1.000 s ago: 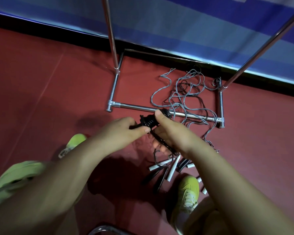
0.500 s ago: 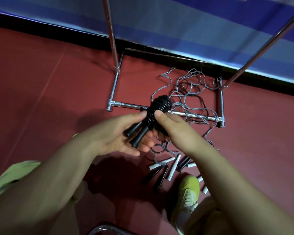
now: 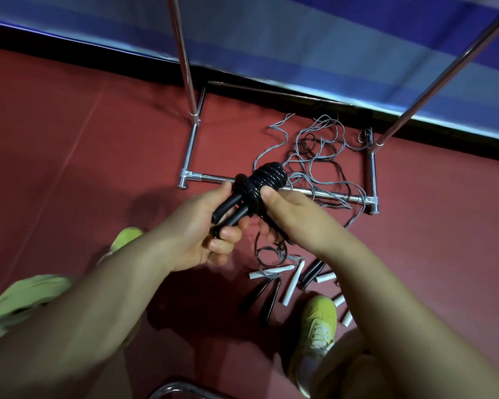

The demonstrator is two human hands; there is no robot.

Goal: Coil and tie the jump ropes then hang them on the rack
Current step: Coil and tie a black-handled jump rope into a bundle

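both hands up in front of the rack; left hand w/ its grip curled round the two black handles of a coiled black jump rope; right hand pinches the wound coil, thumb on top, fingers under; bundle is held in the air just above the rack's front base bar; loose grey and black ropes lie tangled on the red floor inside the rack base; spare white and black handles lie near a yellow-green shoe
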